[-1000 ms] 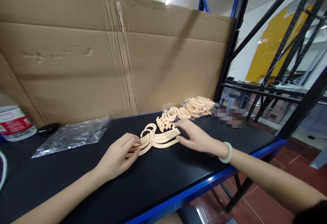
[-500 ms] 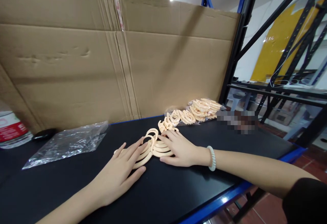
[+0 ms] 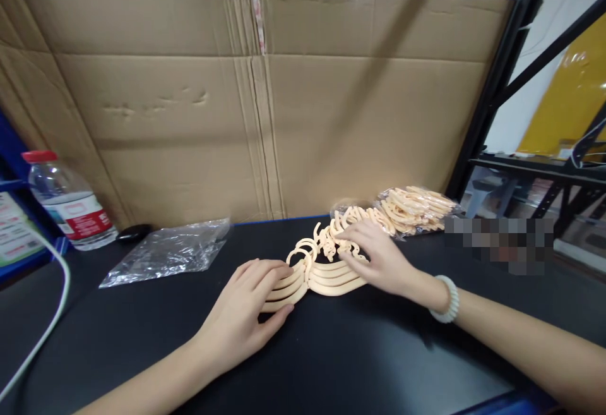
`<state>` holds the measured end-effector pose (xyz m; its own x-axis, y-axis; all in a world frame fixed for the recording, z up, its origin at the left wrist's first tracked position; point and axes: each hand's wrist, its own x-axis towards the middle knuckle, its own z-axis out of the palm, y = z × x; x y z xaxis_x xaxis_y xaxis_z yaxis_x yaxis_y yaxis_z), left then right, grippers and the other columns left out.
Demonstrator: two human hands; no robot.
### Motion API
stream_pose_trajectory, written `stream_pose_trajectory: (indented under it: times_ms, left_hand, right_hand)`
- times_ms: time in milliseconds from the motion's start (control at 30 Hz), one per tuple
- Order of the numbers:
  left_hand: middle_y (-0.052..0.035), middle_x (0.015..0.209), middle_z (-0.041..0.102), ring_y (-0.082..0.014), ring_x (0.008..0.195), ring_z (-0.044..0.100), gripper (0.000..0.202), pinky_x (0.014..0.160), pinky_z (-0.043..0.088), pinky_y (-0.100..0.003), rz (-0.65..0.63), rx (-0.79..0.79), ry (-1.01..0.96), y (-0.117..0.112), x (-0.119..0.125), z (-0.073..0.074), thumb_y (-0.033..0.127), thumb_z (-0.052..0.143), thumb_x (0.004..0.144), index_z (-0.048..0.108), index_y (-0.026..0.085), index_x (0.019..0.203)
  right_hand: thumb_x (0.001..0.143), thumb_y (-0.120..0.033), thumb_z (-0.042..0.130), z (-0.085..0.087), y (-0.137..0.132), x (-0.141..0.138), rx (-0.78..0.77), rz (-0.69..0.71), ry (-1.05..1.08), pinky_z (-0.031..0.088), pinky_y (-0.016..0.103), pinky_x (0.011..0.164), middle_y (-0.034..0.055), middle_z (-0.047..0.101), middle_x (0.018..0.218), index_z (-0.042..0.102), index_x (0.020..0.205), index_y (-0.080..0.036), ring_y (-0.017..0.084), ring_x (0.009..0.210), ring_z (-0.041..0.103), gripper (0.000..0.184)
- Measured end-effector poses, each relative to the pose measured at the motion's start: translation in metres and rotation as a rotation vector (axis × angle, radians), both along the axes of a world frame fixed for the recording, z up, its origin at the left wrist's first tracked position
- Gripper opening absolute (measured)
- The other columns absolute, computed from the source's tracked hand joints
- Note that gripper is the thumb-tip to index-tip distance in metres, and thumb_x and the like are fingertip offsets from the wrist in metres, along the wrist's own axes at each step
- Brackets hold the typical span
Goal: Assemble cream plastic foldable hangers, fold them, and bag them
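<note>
Several cream plastic hangers (image 3: 326, 276) lie stacked flat on the black table (image 3: 142, 333), hooks pointing away from me. My left hand (image 3: 249, 314) lies flat on the left arms of the stack, fingers stretched out. My right hand (image 3: 381, 257) reaches past the stack to a small heap of loose cream hooks (image 3: 331, 238), its fingers curled onto them. What it pinches, if anything, is hidden. A white bead bracelet (image 3: 447, 298) circles my right wrist.
A clear bag of more cream hooks (image 3: 411, 206) lies at the back right. An empty crumpled clear bag (image 3: 165, 251), a black object (image 3: 134, 232), a water bottle (image 3: 66, 200) and a white cable (image 3: 42, 326) lie left. Cardboard (image 3: 265, 99) walls the back.
My right hand lifted off the hanger stack and moved back to the loose hooks. My left hand stays on the stack. The camera turned left, bringing the bottle and cable into view.
</note>
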<state>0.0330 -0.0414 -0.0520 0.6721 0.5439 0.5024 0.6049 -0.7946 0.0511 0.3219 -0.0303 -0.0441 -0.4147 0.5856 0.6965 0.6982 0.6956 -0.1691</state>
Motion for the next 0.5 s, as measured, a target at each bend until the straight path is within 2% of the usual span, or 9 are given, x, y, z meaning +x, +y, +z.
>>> stream_pose_trajectory:
  times_ms: [100,233,300,433,500]
  left_hand:
    - [-0.0094,0.112,0.063,-0.0251,0.102,0.06,0.024,0.088,0.048,-0.04,-0.034,0.002,-0.033,-0.002,0.001,0.003,0.025,0.054,0.09,0.054,0.022,0.114]
    - [-0.008,0.105,0.064,-0.0237,0.096,0.061,0.019,0.085,0.049,-0.039,-0.059,-0.004,-0.042,-0.002,0.002,0.001,0.024,0.054,0.089,0.057,0.022,0.108]
    - [-0.0072,0.102,0.064,-0.0231,0.095,0.06,0.017,0.085,0.048,-0.038,-0.082,0.0,-0.037,-0.001,0.001,-0.001,0.022,0.054,0.089,0.057,0.022,0.106]
    - [-0.0056,0.098,0.063,-0.0219,0.092,0.059,0.013,0.083,0.047,-0.038,-0.101,-0.004,-0.029,0.001,0.001,-0.003,0.019,0.054,0.09,0.058,0.022,0.102]
    - [-0.0051,0.096,0.062,-0.0215,0.089,0.058,0.012,0.081,0.046,-0.038,-0.102,-0.01,-0.025,0.001,0.001,-0.003,0.018,0.053,0.09,0.058,0.022,0.101]
  right_hand:
    - [0.089,-0.023,0.051,0.002,0.018,0.028,-0.039,-0.113,0.064,0.047,0.035,0.074,0.0068,0.067,0.084,0.066,0.091,-0.017,0.02,0.08,0.059,0.016]
    - [0.084,-0.019,0.055,0.002,0.031,0.052,-0.234,-0.169,-0.04,0.044,0.027,0.058,0.0029,0.067,0.073,0.069,0.082,-0.017,0.014,0.062,0.058,0.014]
    - [0.083,-0.016,0.055,0.003,0.031,0.054,-0.252,-0.12,-0.088,0.045,0.027,0.061,0.003,0.068,0.074,0.07,0.083,-0.017,0.015,0.064,0.058,0.014]
    - [0.088,-0.013,0.055,0.001,0.034,0.051,-0.166,0.047,-0.219,0.048,0.034,0.078,0.0053,0.067,0.086,0.071,0.09,-0.019,0.019,0.084,0.059,0.017]
    - [0.09,-0.013,0.053,-0.003,0.038,0.051,-0.141,0.095,-0.269,0.046,0.035,0.079,0.006,0.065,0.089,0.071,0.09,-0.02,0.02,0.089,0.057,0.019]
